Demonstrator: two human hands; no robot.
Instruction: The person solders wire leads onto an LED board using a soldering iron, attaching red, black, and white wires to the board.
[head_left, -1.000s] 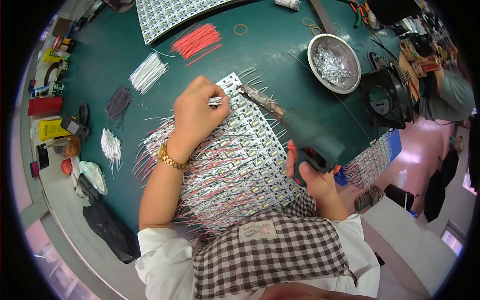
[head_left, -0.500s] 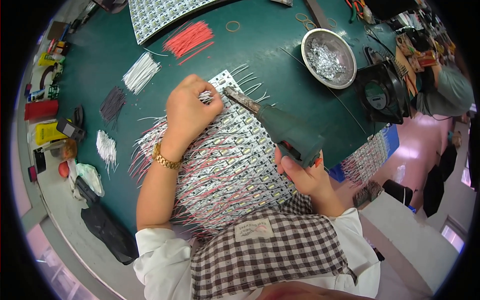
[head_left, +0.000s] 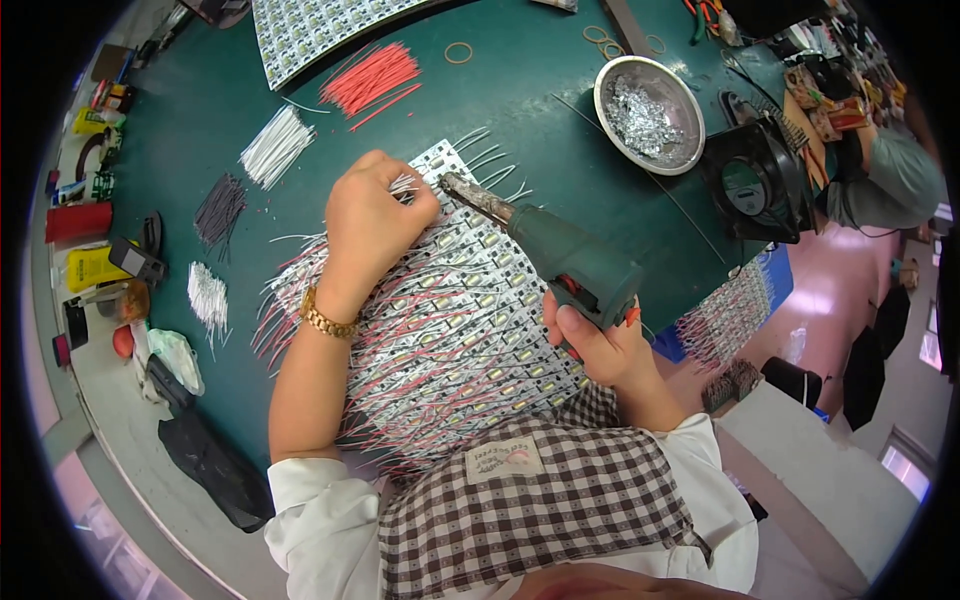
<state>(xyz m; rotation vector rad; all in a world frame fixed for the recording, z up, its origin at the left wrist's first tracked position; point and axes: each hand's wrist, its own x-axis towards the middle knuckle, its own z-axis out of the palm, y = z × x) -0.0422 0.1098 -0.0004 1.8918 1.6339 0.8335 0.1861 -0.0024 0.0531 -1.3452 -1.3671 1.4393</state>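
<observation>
My left hand (head_left: 375,215) is closed on a small bunch of thin white wires (head_left: 403,185), whose ends stick out by the fingertips. It hovers over the far end of a white LED circuit board panel (head_left: 510,275). Rows of red and white wires (head_left: 400,350) hang from the panel's left side. My right hand (head_left: 605,350) grips a dark green soldering gun (head_left: 575,250) by its handle. The gun's discoloured metal tip (head_left: 470,195) points left at the panel's far edge, close to my left fingers. Whether the tip touches a pad cannot be made out.
Piles of red wires (head_left: 370,78), white wires (head_left: 277,147), black wires (head_left: 220,212) and short white wires (head_left: 208,298) lie to the left. A metal bowl (head_left: 601,90) holding silvery scraps and a black fan (head_left: 755,185) stand at right. Another person's arm (head_left: 890,175) shows far right.
The whole scene has shifted slightly left in the picture. Both hands keep their grips, and the soldering gun's tip stays near the panel's far edge.
</observation>
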